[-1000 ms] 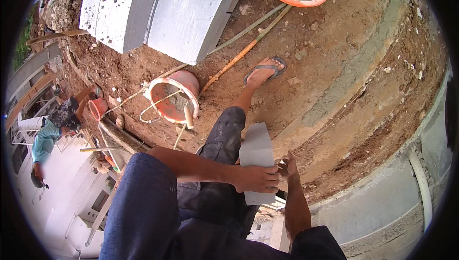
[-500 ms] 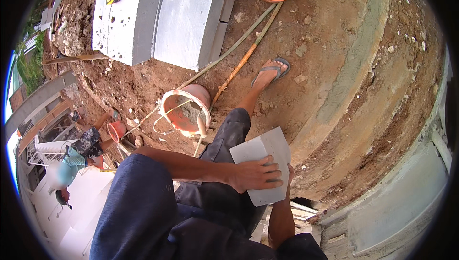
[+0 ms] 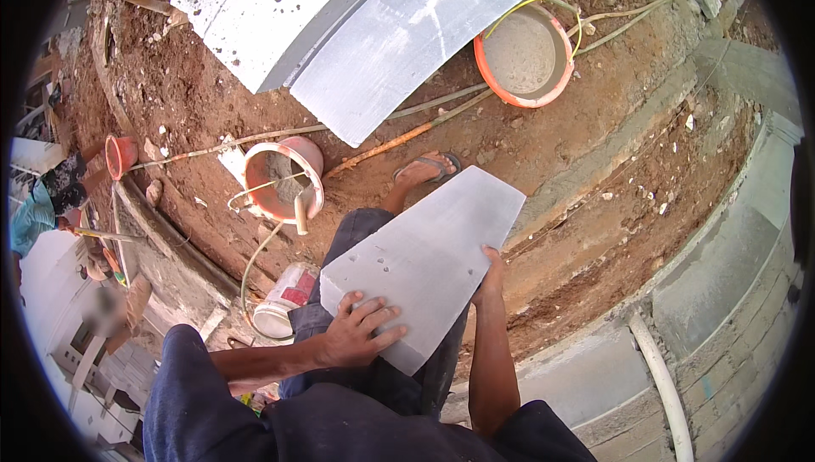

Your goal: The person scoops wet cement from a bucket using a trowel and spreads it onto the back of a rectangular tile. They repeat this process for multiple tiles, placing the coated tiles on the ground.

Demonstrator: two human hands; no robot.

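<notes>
A pale grey concrete block (image 3: 424, 262) is held in front of me above my lap, its broad face turned up. My left hand (image 3: 363, 328) grips its near left end, fingers curled over the edge onto the face. On the right side, my right hand (image 3: 490, 278) clasps the long edge, with the thumb on top and the other fingers hidden beneath. Ahead of the block, my sandalled foot (image 3: 422, 170) stands on the brown soil.
Large pale blocks (image 3: 407, 33) lie stacked ahead. A mortar bucket (image 3: 526, 54) stands right of them, and another orange bucket (image 3: 284, 180) with a handled tool stands left. A wet mortar strip (image 3: 594, 156) and low wall (image 3: 705, 284) run along the right. Another person (image 3: 38, 207) is at far left.
The block has swung from a tilted, end-on position to lying broad face up. My left hand has shifted to its near left end. The view has turned, bringing more of the right wall in.
</notes>
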